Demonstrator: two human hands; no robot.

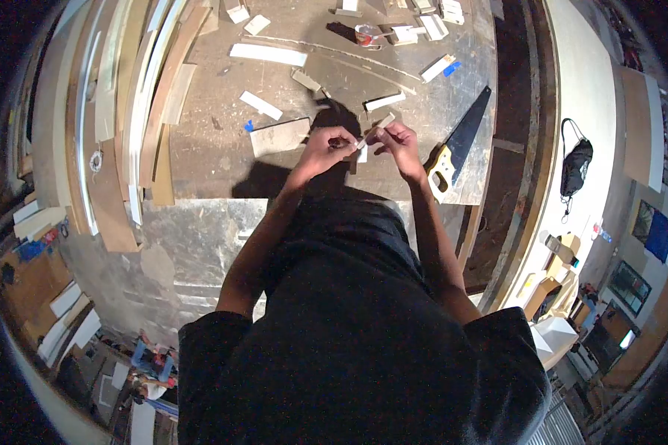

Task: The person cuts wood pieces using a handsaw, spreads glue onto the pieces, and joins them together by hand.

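Observation:
Both hands are close together over the near edge of a brown worktable (200, 126). In the fingers of my right hand (401, 147) is a small wooden strip (384, 122), tilted up and to the right. Facing it, my left hand (323, 154) is closed in a pinch at the strip's lower left end. What its fingertips hold is too small to make out. Beside my left hand lies a flat wooden board (280, 136). A handsaw (460, 144) with a yellow handle rests right of my right hand.
Long planks (137, 89) are stacked along the left. Wood offcuts (269, 54) are scattered over the table, with a small cup (365, 35) at the far side. A black pouch (576, 167) lies on the pale panel (549, 245) at right, across a dark gap.

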